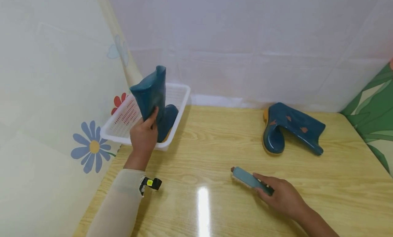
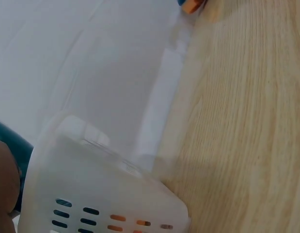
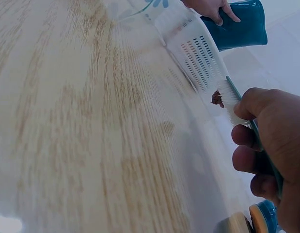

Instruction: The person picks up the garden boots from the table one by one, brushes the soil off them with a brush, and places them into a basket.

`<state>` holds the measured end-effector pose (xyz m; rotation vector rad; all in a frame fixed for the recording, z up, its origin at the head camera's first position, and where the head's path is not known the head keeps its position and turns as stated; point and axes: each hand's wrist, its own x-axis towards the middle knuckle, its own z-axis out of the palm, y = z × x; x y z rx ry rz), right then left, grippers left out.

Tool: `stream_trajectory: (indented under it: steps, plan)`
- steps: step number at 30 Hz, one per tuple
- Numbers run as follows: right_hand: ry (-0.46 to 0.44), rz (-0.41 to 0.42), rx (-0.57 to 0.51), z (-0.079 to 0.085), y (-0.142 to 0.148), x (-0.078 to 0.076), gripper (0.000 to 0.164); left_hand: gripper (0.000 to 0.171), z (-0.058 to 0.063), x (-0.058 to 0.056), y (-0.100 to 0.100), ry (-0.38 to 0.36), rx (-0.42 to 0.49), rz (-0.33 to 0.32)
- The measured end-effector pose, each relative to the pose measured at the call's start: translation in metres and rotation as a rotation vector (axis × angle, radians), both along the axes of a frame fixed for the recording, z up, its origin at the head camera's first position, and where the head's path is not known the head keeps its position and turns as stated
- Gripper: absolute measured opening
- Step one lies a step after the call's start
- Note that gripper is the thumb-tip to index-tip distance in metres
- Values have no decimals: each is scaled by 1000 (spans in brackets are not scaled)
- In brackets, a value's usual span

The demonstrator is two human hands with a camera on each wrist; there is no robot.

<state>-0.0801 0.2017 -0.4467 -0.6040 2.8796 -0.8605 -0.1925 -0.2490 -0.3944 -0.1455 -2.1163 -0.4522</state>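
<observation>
Spanning the area, the wood-grain table (image 1: 215,134) leaves broad room between the white plastic basket (image 2: 111,189), left, and the fallen rubber boot (image 1: 294,124) near its rear edge. Left hand (image 1: 143,136) grips the upright rubber boot (image 1: 150,93) inside the basket's right rim; right hand (image 1: 284,196) grips the bristle brush (image 1: 245,177) mid-table.

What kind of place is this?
Probably an indoor work corner, perhaps staged: a wood-grain table, a creased pale backdrop behind it and a flower-print wall covering on the left.
</observation>
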Motion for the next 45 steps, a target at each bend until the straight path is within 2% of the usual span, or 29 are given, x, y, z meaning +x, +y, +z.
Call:
stream_trajectory:
  steps: [7, 13, 20, 23, 25, 28, 38, 41, 45]
  plan:
    - [2, -4, -1, -1, 1, 0, 46, 37, 0, 9, 6, -123, -71, -65]
    - [-6, -16, 3, -1, 1, 1, 46, 37, 1, 17, 12, -255, -47, -118]
    - [3, -7, -5, -2, 2, 1, 46, 18, 3, 23, 15, -386, -71, -181]
    - [11, -6, -13, -2, 2, 1, 46, 18, 5, 26, 17, -454, -83, -185]
    - [11, -7, -9, -2, 2, 1, 46, 17, 6, 27, 18, -474, -81, -189]
    - [8, -12, 2, -1, 1, 1, 46, 17, 5, 28, 18, -474, -75, -200]
    - [19, -16, 7, -1, 3, 1, 46, 15, 0, 34, 23, -390, -37, -252]
    - [25, -16, 3, -2, 4, 1, 46, 15, -1, 36, 24, -338, -64, -257]
    - [41, -13, -15, -2, 6, 2, 45, 15, -1, 40, 28, -225, -90, -263]
